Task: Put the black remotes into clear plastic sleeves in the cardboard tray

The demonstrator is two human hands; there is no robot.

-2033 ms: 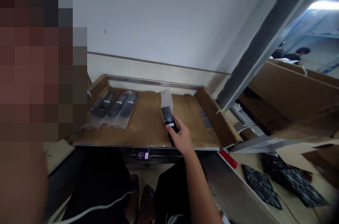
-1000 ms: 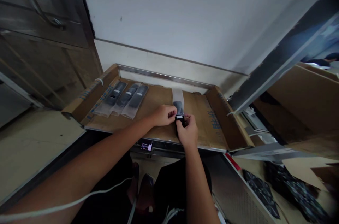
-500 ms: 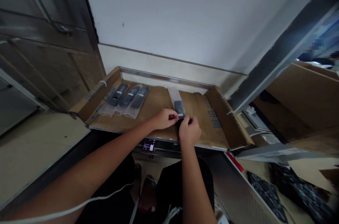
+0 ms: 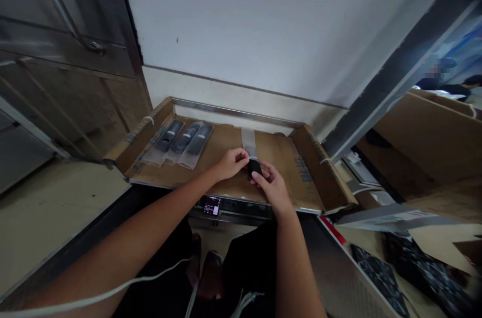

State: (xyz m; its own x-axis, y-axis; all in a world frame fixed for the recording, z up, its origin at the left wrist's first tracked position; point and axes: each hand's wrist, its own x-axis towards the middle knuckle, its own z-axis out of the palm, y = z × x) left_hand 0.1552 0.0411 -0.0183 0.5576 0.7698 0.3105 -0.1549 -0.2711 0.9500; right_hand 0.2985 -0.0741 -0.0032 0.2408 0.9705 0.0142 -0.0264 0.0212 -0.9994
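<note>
A clear frosted plastic bag [image 4: 248, 138] lies in the middle of the cardboard-lined tray [image 4: 222, 177], its mouth toward me. From that mouth sticks out a black strap-like item [image 4: 254, 167]; its exact kind is hard to tell. My left hand [image 4: 231, 163] is closed in a pinch at the bag's near edge, beside the item. With thumb on top and fingers at the far side, my right hand [image 4: 274, 186] grips the item's near end. To the left, three filled plastic bags [image 4: 194, 145] lie side by side, each with a dark item and a pale band inside.
Raised cardboard flaps [image 4: 326, 170] wall the tray's sides, and a metal rail [image 4: 241, 113] runs along its back. A lit phone-like screen [image 4: 211, 205] sits below the front edge. A white cable [image 4: 124, 285] crosses my left forearm. Cardboard boxes [image 4: 433, 142] stand at right.
My right hand has shifted from a pinch at the bag's mouth to a grip along the black item, wrist turned outward. More of the item shows, and the bag lies straighter.
</note>
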